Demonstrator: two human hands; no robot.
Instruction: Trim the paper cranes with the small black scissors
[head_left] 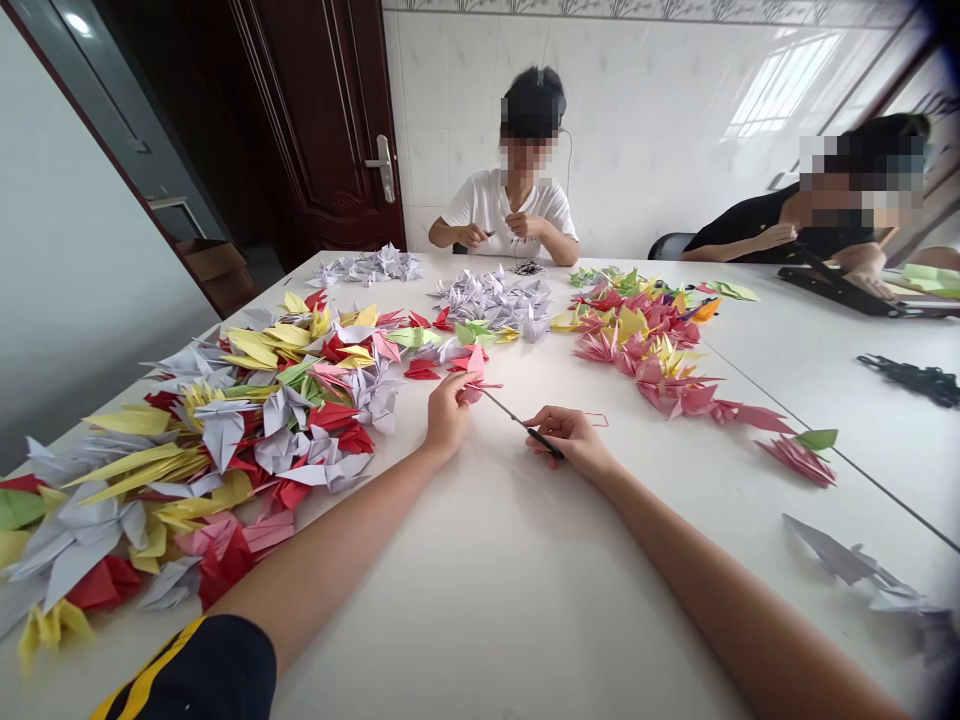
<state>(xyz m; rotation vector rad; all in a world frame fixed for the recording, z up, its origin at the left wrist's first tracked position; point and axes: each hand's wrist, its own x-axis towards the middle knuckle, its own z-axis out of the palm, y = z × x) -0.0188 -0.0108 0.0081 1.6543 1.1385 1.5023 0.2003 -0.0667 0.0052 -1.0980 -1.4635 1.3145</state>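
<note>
My left hand (448,415) is closed on a pink folded-paper piece (475,372), pinched between thumb and fingers. My right hand (574,440) grips a thin metal-shafted tool (534,434) by its black handle. The shaft points up and left, and its tip is at or close to the pink paper; whether it goes through cannot be made out. A thin red loop (598,418), like cord, shows just beyond the right hand. Left of my left hand spreads a large heap of folded-paper pieces (225,430) in white, yellow, red, pink and green.
A row of pink and yellow paper pieces (667,370) lies on the right of the white table (480,600). White paper pieces (495,300) are piled ahead. Black cords (911,380) lie at far right. Across sits a person (517,215); another works at a black paper cutter (840,285).
</note>
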